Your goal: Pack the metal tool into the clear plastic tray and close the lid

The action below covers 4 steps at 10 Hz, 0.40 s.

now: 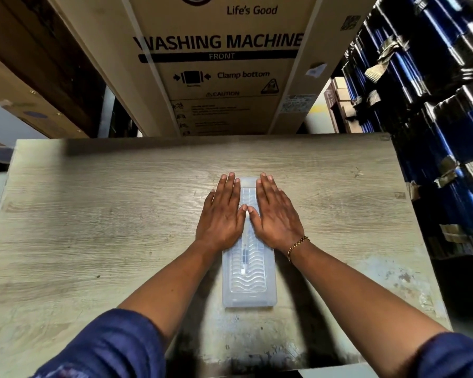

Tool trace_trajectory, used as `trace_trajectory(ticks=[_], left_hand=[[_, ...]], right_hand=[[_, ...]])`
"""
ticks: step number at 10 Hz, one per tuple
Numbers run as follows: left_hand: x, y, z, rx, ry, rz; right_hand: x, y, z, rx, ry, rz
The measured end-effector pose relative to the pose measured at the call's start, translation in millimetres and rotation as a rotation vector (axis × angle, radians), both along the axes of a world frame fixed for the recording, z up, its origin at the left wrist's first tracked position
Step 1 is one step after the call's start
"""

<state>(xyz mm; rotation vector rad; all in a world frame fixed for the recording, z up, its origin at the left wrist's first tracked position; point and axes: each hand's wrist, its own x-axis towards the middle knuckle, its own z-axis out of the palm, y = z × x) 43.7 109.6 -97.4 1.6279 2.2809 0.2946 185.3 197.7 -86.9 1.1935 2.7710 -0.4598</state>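
Observation:
A long clear plastic tray (249, 279) lies lengthwise on the wooden table (93, 214), its lid down over it. Through the wavy lid a thin metal tool (244, 257) shows inside, partly hidden by my palms. My left hand (222, 214) lies flat on the lid's left half, fingers straight and together. My right hand (276, 214), with a gold bracelet at the wrist, lies flat on the right half. The thumbs touch over the tray's middle. Neither hand grips anything.
A large cardboard washing machine box (221, 64) stands behind the table's far edge. Stacks of blue and black wrapped goods (434, 118) rise along the right side. Brown cartons (25, 77) are at the left.

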Motion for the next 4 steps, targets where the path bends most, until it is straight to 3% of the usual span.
trace_trajectory(ticks=[4], left_hand=[[-4, -15, 28, 0.000, 0.065, -0.007]], right_hand=[[21, -8, 30, 0.033, -0.012, -0.025]])
